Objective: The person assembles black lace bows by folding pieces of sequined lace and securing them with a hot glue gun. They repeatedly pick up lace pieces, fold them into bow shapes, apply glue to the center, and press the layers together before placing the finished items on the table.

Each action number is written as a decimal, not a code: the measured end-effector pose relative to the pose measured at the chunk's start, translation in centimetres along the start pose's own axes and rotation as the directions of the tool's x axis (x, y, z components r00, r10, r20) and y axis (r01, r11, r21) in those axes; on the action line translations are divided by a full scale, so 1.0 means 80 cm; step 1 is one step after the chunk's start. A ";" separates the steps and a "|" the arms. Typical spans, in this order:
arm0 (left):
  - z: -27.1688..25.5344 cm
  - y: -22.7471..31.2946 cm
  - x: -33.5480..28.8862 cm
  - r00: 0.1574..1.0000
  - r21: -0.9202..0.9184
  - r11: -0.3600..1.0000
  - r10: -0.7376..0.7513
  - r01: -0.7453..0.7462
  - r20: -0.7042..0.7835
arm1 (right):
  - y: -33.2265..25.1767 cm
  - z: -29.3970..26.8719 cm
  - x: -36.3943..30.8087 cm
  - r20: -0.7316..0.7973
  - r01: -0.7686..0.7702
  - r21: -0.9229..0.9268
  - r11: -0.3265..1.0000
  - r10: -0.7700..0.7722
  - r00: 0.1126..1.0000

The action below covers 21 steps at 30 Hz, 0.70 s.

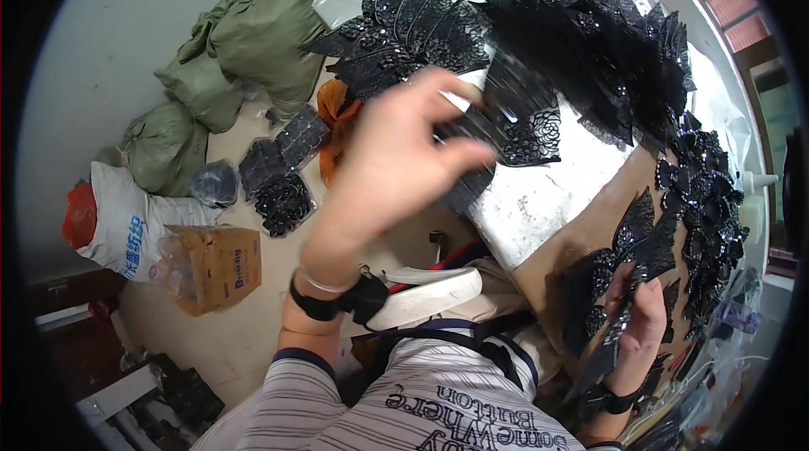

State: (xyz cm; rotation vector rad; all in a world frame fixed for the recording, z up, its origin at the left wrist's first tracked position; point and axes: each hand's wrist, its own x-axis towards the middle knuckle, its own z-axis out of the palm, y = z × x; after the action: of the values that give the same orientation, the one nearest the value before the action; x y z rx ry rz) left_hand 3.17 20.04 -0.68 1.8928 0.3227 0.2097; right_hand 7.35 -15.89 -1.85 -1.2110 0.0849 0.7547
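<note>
My left hand (413, 147) is blurred by motion over the table's left edge. Its thumb and fingers are spread, and I see no grip on the dark pieces behind them. Just beyond the fingertips lies a black lace piece (535, 135) with a rose pattern; streaks blur the dark material beside it. Low on the right, my right hand (647, 316) is closed around a black sequined piece (622, 312), its fingers partly hidden by it. Black leaf-shaped appliqués (634, 228) with sequins lie just past that hand.
Black lace leaves (421, 34) and a dark sheer pile (581, 46) cover the far table. Sequined pieces (699, 215) line its right side. Green sacks (265, 38), a cardboard box (223, 265) and bagged black pieces (282, 202) stand on the floor at left. A white stool (430, 295) is near me.
</note>
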 end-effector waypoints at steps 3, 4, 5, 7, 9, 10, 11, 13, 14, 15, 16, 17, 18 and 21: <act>0.075 -0.014 -0.025 0.973 -0.009 0.996 0.092 -0.092 0.211 | 0.001 0.039 0.014 0.090 -0.024 -0.070 0.997 0.030 0.995; 0.092 -0.018 -0.030 0.944 0.014 0.988 0.140 -0.151 0.298 | 0.002 0.042 0.017 0.124 -0.025 -0.095 0.995 0.036 0.992; 0.100 -0.025 -0.030 0.958 0.135 0.958 0.227 -0.252 0.174 | 0.002 0.043 0.018 0.080 -0.007 -0.140 0.990 0.019 0.997; 0.094 -0.029 -0.023 0.962 0.458 0.858 0.272 -0.232 -0.023 | 0.003 0.042 0.014 -0.025 0.018 -0.227 0.974 -0.024 0.999; 0.063 -0.039 -0.019 0.970 0.695 0.717 0.202 -0.054 -0.133 | 0.008 0.022 0.005 -0.102 0.006 -0.192 0.981 -0.026 0.994; 0.058 -0.049 -0.022 0.981 0.729 0.684 0.149 -0.012 -0.124 | 0.011 0.015 0.005 -0.124 -0.001 -0.175 0.985 -0.022 0.992; 0.060 -0.049 -0.026 0.979 0.716 0.698 0.160 -0.024 -0.123 | 0.014 0.013 0.005 -0.110 0.014 -0.147 0.989 -0.030 0.994; 0.071 -0.047 -0.038 0.977 0.631 0.774 0.170 -0.051 -0.129 | 0.021 0.023 0.009 -0.184 0.023 -0.086 0.996 -0.038 0.982; 0.078 -0.046 -0.044 0.976 0.554 0.830 0.168 -0.066 -0.135 | 0.026 0.027 0.010 -0.224 0.028 -0.056 0.998 -0.040 0.974; 0.081 -0.041 -0.050 0.982 0.465 0.882 0.147 -0.076 -0.120 | 0.030 0.025 0.010 -0.169 0.005 -0.029 1.000 -0.010 0.986; 0.089 -0.040 -0.055 0.973 0.395 0.915 0.156 -0.079 -0.168 | 0.033 0.028 0.011 -0.164 -0.019 0.001 1.000 0.019 0.986; 0.095 -0.037 -0.060 0.982 0.354 0.935 0.085 -0.019 -0.171 | 0.034 0.032 0.011 -0.127 -0.035 -0.008 0.999 0.033 0.991; 0.097 -0.031 -0.062 0.985 0.314 0.949 0.014 0.041 -0.171 | 0.034 0.034 0.012 -0.089 -0.051 -0.019 0.999 0.049 0.995; 0.091 -0.017 -0.060 0.942 0.375 0.927 0.105 0.023 -0.318 | 0.033 0.036 0.013 -0.082 -0.049 -0.050 0.998 0.044 0.996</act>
State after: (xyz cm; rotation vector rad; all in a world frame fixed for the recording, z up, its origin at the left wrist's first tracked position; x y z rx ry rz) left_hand 0.67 12.42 -4.36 2.2441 0.5856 0.5336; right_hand 5.75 -12.54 -3.39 -1.2932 0.1613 0.7525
